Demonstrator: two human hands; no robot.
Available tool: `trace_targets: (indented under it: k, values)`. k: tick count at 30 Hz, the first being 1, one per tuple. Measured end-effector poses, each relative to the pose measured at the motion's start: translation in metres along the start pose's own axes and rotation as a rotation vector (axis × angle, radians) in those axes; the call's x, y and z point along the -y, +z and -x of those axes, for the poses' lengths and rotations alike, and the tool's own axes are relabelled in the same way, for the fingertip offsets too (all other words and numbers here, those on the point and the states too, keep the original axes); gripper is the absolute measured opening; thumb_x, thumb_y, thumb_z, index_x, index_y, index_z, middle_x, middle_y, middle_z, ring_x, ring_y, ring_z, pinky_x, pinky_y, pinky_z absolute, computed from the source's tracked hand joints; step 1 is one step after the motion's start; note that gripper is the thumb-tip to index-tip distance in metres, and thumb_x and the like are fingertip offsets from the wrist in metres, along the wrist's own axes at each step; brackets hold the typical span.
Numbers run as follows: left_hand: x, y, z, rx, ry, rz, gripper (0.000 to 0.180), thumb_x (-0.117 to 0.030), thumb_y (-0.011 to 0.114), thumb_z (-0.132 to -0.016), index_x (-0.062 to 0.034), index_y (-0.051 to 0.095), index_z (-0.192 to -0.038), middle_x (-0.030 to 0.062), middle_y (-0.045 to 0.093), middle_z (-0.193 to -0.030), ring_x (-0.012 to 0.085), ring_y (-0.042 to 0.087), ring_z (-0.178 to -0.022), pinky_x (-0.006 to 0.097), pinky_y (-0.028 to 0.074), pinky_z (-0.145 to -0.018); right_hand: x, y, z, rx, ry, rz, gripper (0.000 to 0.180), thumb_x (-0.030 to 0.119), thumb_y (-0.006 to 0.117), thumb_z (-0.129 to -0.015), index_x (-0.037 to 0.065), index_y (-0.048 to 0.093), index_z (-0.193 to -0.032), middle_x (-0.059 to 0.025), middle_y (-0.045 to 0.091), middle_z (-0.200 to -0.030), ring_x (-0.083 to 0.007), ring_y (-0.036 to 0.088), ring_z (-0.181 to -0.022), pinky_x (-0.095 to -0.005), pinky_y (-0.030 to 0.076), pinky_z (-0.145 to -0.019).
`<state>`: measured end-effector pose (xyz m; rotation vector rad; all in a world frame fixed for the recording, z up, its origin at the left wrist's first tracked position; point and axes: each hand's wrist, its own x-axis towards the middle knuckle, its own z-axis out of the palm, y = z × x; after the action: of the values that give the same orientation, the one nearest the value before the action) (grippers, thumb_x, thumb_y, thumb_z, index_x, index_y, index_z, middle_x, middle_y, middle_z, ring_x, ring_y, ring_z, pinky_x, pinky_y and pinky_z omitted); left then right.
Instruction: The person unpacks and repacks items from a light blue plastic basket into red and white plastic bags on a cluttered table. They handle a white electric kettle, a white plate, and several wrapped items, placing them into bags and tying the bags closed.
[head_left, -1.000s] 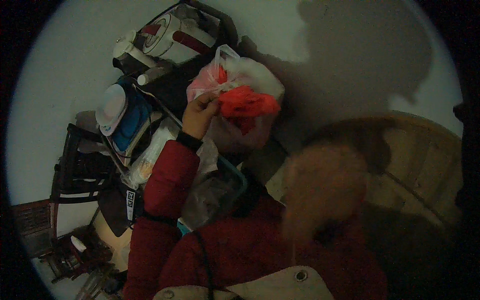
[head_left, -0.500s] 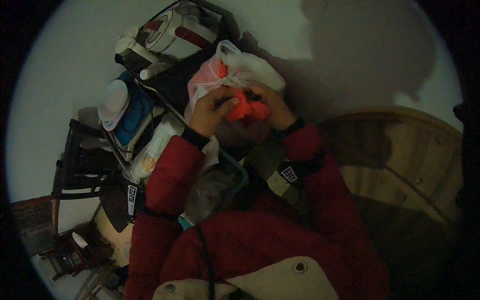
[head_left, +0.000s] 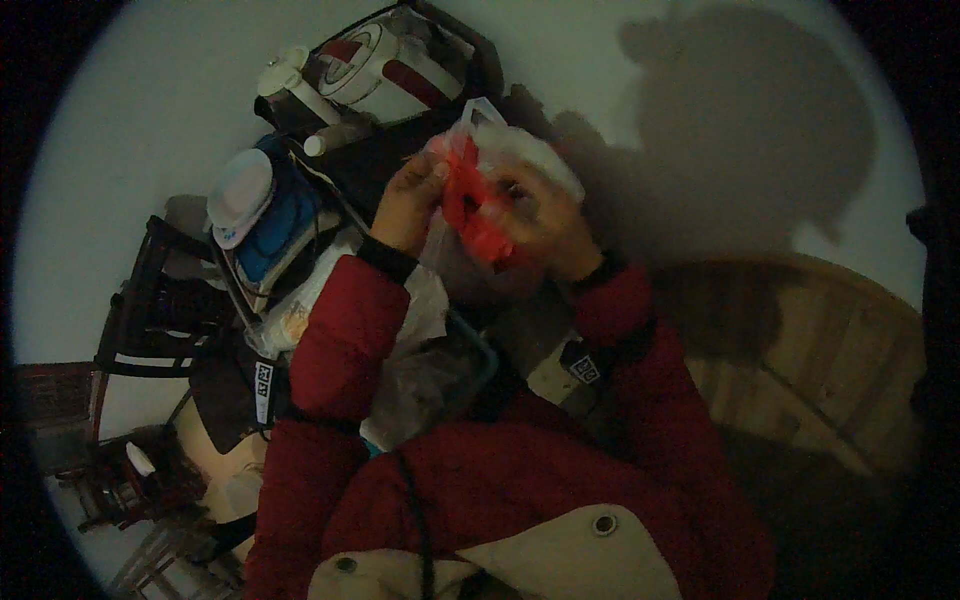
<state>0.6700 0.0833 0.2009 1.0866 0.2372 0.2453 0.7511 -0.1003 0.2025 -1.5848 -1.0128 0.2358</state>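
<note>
1. Red plastic bag (head_left: pixel 487 238), in front of the bulging white bag (head_left: pixel 540 158).
2. Left hand (head_left: pixel 408 197): fingertips clamped on the red bag's upper end, presumably anchoring it.
3. Right hand (head_left: pixel 550 218): blurred alongside; grip cannot be told.

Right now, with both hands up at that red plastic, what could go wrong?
1. The red plastic looks thin, so it might tear if the left hand, which pinches it, pulls hard.
2. The right hand is blurred beside it; I can't tell how firm its hold is, so the plastic could slip.
3. The pale plastic bag sits right behind, so a stray tug might catch and shift it.
</note>
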Motion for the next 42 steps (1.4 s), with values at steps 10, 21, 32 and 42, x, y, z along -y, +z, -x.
trace_targets:
  k: [10,21,32,42]
  values:
    - [-0.032,0.057,0.038,0.196,0.432,-0.554,0.015,-0.018,0.055,-0.094,-0.0051,0.058,-0.101,0.0006,0.061,-0.093,0.0124,0.057,-0.086,0.028,0.046,-0.082,-0.058,0.028,0.018,0.075,-0.126,0.354,0.035,0.026,0.059,-0.086,0.003,0.058,-0.112,-0.0194,0.06,-0.106,-0.0376,0.057,-0.095,-0.0448,0.045,-0.088]
    - [-0.029,0.063,0.09,0.586,-0.242,-0.224,0.014,-0.018,0.053,-0.095,-0.0046,0.057,-0.098,-0.0015,0.054,-0.086,0.0088,0.051,-0.081,0.025,0.044,-0.074,-0.065,0.025,-0.029,-0.041,-0.192,0.285,0.03,0.026,0.063,-0.08,0.006,0.062,-0.102,-0.0165,0.062,-0.098,-0.0358,0.059,-0.093,-0.0435,0.045,-0.088]
    - [-0.003,0.035,0.042,0.193,0.319,-0.548,0.038,-0.019,0.06,-0.09,-0.0085,0.051,-0.125,0.0077,0.053,-0.125,0.0175,0.047,-0.119,0.032,0.037,-0.099,-0.025,-0.002,-0.026,0.131,-0.034,0.016,0.026,0.029,0.064,-0.079,0.007,0.065,-0.094,-0.012,0.065,-0.091,-0.0293,0.062,-0.089,-0.0388,0.048,-0.084]
    - [0.066,-0.009,-0.016,0.05,0.485,-1.77,0.056,-0.043,0.074,-0.068,-0.0242,0.057,-0.118,-0.0012,0.046,-0.137,0.0238,0.027,-0.138,0.059,0.02,-0.107,0.012,-0.027,0.005,0.007,-0.09,-0.129,0.036,0.03,0.055,-0.089,-0.002,0.06,-0.104,-0.0125,0.066,-0.095,-0.0246,0.065,-0.083,-0.0353,0.054,-0.073]
